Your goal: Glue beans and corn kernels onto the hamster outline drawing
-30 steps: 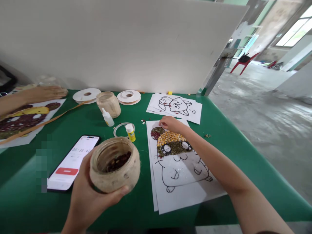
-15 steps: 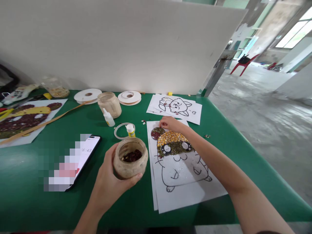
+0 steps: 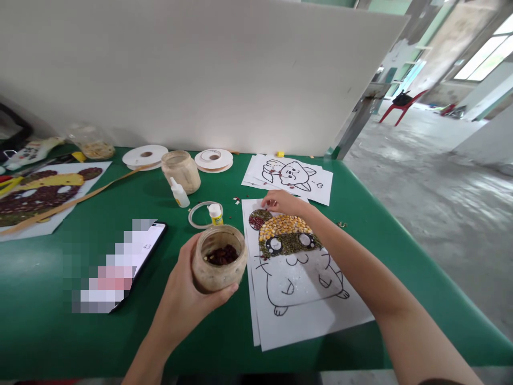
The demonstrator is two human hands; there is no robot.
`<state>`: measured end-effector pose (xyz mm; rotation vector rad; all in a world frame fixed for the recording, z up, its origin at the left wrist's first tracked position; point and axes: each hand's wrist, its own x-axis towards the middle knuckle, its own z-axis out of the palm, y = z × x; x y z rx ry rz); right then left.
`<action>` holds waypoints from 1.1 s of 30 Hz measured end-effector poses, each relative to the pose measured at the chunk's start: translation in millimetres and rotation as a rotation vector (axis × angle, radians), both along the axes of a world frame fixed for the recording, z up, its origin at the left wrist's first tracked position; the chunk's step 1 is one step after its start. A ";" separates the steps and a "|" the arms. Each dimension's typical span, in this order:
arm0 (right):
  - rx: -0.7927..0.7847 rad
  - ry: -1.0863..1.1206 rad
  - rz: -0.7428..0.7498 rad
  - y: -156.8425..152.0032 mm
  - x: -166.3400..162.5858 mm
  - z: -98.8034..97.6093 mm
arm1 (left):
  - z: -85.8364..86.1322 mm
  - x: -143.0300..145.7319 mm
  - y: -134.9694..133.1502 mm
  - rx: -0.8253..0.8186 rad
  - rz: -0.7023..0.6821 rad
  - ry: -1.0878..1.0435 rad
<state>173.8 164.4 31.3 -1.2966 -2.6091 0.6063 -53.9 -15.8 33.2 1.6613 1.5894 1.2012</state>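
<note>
My left hand (image 3: 184, 286) is wrapped round an open jar (image 3: 218, 278), tilted slightly towards me, with dark red beans (image 3: 225, 255) inside. At the top of a cartoon animal drawing (image 3: 306, 321), my right hand (image 3: 284, 202) has its fingertips pinched together beside the round ear (image 3: 260, 220). Whatever those fingers hold is too small or hidden to see. Green and red bits cover the ear, yellow kernels (image 3: 282, 226) fill the forehead, and a dark green band runs around the eyes. The lower body is bare paper.
Behind the held jar are a ring lid (image 3: 197, 218), a yellow-labelled glue bottle (image 3: 215, 214), a white dropper bottle (image 3: 179, 193) and another jar (image 3: 181, 172). A phone (image 3: 138, 267) lies left. More drawings (image 3: 320, 187) rest at the back, before a white board (image 3: 200, 75).
My left hand has shifted the jar slightly to the right and up. The right hand stays at the ear, its fingers barely moved.
</note>
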 end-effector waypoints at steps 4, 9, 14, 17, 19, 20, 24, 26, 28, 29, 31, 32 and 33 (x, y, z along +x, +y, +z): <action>-0.015 0.037 -0.013 1.2 -2.1 -4.2 | 0.1 -0.2 0.1 0.000 -0.012 0.003; -0.014 0.123 -0.048 2.0 -4.3 4.6 | -0.9 0.3 -0.7 -0.016 -0.015 -0.018; -0.026 0.346 -0.014 -30.6 -26.9 44.1 | -1.8 2.0 0.6 -0.010 -0.006 -0.029; -0.130 0.567 0.344 -62.1 -50.9 65.9 | -0.5 2.7 1.6 -0.029 -0.014 -0.028; -0.106 0.503 0.489 -75.5 -62.0 72.9 | -0.2 2.5 1.5 -0.053 -0.014 -0.036; -0.086 0.477 0.514 -77.8 -64.8 73.7 | -0.5 2.2 1.2 -0.061 -0.011 -0.043; -0.043 0.571 0.308 -58.7 -63.0 59.8 | -3.9 0.5 -0.1 -0.056 0.004 -0.057; -0.042 0.458 0.124 -40.6 -62.4 43.6 | -5.7 -0.3 -0.8 -0.054 0.014 -0.053; -0.037 0.255 0.058 -25.0 -66.6 24.3 | -6.6 -1.0 -1.3 -0.054 0.023 -0.053; -0.031 0.208 0.052 -19.2 -70.5 14.8 | -6.6 -1.3 -1.5 -0.055 0.025 -0.055; -0.016 0.151 0.047 -12.1 -80.2 -1.0 | -5.7 -2.3 -1.6 -0.060 0.022 -0.057; -0.005 0.134 0.042 -10.5 -85.1 -6.5 | -4.8 -2.9 -1.4 -0.068 0.021 -0.053; 0.005 0.117 0.038 -9.8 -89.5 -10.2 | -3.8 -3.5 -1.2 -0.079 0.019 -0.045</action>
